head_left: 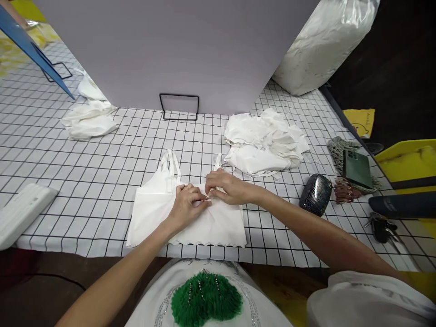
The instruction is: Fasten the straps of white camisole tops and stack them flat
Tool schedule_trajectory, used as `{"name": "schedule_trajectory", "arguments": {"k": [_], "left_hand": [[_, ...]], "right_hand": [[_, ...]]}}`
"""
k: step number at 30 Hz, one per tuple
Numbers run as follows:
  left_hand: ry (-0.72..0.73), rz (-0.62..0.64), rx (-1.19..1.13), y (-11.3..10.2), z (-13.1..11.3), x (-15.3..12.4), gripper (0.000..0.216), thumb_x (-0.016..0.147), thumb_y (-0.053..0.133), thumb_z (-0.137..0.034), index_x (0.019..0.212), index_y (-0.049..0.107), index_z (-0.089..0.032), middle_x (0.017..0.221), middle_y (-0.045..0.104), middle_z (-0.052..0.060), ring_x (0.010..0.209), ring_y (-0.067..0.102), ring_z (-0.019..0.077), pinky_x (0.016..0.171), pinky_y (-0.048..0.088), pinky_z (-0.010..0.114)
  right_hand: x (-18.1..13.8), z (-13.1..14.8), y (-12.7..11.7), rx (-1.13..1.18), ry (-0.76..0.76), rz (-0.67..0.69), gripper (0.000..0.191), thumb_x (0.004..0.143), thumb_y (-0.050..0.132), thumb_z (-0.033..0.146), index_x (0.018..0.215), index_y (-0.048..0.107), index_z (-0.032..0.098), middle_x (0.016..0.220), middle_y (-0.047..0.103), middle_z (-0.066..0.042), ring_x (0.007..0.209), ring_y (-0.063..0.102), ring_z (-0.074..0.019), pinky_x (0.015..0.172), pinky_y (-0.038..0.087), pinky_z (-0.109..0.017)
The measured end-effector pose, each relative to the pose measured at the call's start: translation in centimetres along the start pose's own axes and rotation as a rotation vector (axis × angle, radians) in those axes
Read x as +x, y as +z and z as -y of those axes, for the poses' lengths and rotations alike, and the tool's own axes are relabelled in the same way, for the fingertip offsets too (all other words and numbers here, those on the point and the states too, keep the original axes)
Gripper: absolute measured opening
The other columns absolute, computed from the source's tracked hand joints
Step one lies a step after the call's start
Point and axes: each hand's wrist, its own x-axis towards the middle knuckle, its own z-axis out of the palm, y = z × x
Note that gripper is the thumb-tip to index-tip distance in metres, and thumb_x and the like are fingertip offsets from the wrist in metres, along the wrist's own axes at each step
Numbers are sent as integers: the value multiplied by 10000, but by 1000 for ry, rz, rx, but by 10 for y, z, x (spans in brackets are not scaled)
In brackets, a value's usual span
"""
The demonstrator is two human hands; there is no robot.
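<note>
A white strappy top point(156, 213) lies flat on the checked tablecloth point(102, 181) near the front edge, its straps pointing away from me. My left hand point(187, 204) and my right hand point(226, 187) meet over the middle of the top's upper edge. Both pinch the fabric there with curled fingers, fingertips almost touching. A ring shows on my left hand.
A pile of white garments point(264, 143) lies behind my right hand; another point(89, 119) lies far left. A grey board point(177, 50) stands at the back. To the right sit a dark pouch point(315, 194), a green phone point(357, 168) and keys point(381, 227). A white box point(23, 211) lies left.
</note>
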Motion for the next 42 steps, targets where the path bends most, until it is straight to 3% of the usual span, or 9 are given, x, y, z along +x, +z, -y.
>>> {"name": "schedule_trajectory", "arguments": {"k": [6, 11, 20, 29, 36, 39, 42], "left_hand": [[17, 11, 26, -1, -2, -1, 121, 855, 717, -291, 750, 738, -235, 718, 664, -18, 799, 561, 185, 903, 308, 403], [23, 17, 22, -2, -3, -2, 106, 848, 732, -263, 750, 737, -223, 708, 652, -25, 793, 562, 174, 911, 306, 399], [20, 14, -1, -2, -1, -1, 124, 860, 706, -253, 741, 730, -227, 710, 658, -29, 795, 562, 172, 908, 310, 398], [33, 11, 12, 0, 1, -2, 128, 862, 704, -285, 745, 730, -239, 691, 639, -33, 786, 553, 173, 911, 311, 405], [7, 16, -12, -1, 2, -2, 225, 866, 675, -311, 667, 651, -208, 682, 620, -31, 771, 556, 169, 931, 338, 407], [-4, 32, 18, -1, 0, -1, 188, 863, 681, -313, 701, 683, -217, 728, 655, -20, 817, 573, 187, 932, 336, 422], [-21, 40, 63, 0, -2, 0, 143, 842, 715, -314, 736, 715, -217, 820, 698, 4, 910, 591, 226, 933, 326, 445]], "right_hand": [[-7, 0, -6, -67, 22, 124, 176, 920, 452, 101, 820, 576, 177, 819, 564, -25, 887, 473, -193, 930, 298, -458], [-4, -1, -2, -68, 12, 126, 177, 925, 455, 100, 816, 575, 172, 830, 563, -28, 895, 465, -193, 922, 295, -443], [-5, -10, 11, -20, 26, 7, 150, 910, 484, 96, 844, 591, 177, 858, 588, -41, 895, 489, -198, 919, 327, -420], [-8, -9, 8, -5, 28, 1, 145, 910, 486, 107, 841, 592, 179, 844, 592, -40, 884, 496, -199, 909, 345, -422], [-4, 1, 26, 39, 6, -183, 150, 906, 503, 93, 854, 611, 184, 803, 611, -26, 835, 519, -184, 906, 372, -402], [1, -3, 8, 54, 65, -103, 74, 916, 595, 215, 853, 622, 188, 801, 648, -5, 765, 526, -159, 943, 348, -427], [10, -12, -31, -12, 129, -40, 230, 924, 617, 400, 832, 648, 192, 746, 618, 0, 752, 509, -164, 943, 346, -439]]}}
